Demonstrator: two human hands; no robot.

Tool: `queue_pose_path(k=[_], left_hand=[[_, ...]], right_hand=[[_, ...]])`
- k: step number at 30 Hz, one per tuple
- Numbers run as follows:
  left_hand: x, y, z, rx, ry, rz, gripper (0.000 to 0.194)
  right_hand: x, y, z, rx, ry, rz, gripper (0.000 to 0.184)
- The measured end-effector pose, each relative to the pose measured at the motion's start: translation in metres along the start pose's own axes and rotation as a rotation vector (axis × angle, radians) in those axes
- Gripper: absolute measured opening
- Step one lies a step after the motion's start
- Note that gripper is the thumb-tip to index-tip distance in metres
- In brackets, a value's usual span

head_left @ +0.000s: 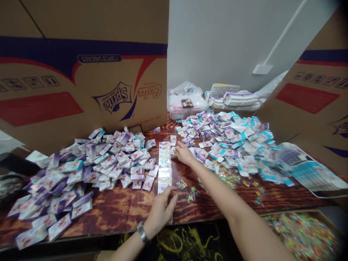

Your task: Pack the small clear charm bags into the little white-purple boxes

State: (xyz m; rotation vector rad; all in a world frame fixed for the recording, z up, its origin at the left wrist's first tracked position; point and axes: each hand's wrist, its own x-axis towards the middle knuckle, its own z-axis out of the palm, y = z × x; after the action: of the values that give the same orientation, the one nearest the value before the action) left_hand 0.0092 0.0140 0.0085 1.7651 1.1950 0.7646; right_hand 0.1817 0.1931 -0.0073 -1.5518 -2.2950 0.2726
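Observation:
A long strip of colourful stickers [164, 165] lies lengthwise on the table in front of me. My left hand [161, 208], with a metal watch [142, 232] on its wrist, rests at the strip's near end, thumb apart from the loosely bent fingers. Beside the strip's right edge, my right hand [184, 153] has its fingertips closed on a small white-and-purple carton [173, 150], partly hidden by the fingers. Another small carton [173, 139] lies just beyond it. Small wrapped candies [191, 195] and a clear candy packet [181, 184] lie between my forearms.
A heap of filled-looking cartons [116, 156] spreads on the left; flatter cartons [231, 134] pile on the right. Loose candies [228, 175] lie before that pile, more fill a box [307, 232] below. Large cardboard boxes [108, 83] and a plastic tub [185, 113] stand behind.

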Motion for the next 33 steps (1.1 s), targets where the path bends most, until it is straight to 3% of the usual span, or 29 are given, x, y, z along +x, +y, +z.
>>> queue_pose_path(k=[3,9,15,18,20,24,29,33], left_hand=[[0.004,0.003,-0.004,0.136,-0.041,0.024,0.023],[0.036,-0.013,-0.014,0.64,-0.025,0.234,0.033],[0.099,-0.028,-0.006,0.747,-0.16,0.364,0.049],[0.122,-0.029,0.003,0.791,-0.229,0.403,0.049],[0.131,-0.029,0.008,0.815,-0.258,0.412,0.038],[0.135,-0.02,0.009,0.842,-0.239,0.402,0.018],[0.12,-0.002,-0.02,0.824,-0.077,0.381,0.026],[0.09,-0.002,-0.05,0.779,0.051,0.338,0.04]], right_hand=[[0.0,0.005,0.009,-0.02,-0.054,-0.024,0.021],[-0.065,0.005,-0.003,0.03,-0.137,-0.12,0.017],[-0.105,-0.003,-0.034,0.115,-0.249,-0.09,0.023],[-0.117,-0.009,-0.031,0.144,-0.303,-0.025,0.025],[-0.123,-0.013,-0.023,0.151,-0.303,0.062,0.024],[-0.126,-0.023,-0.003,0.137,-0.291,0.221,0.013],[-0.124,-0.036,0.006,0.067,-0.252,0.315,0.012],[-0.127,-0.045,-0.001,0.073,-0.213,0.277,0.011]])
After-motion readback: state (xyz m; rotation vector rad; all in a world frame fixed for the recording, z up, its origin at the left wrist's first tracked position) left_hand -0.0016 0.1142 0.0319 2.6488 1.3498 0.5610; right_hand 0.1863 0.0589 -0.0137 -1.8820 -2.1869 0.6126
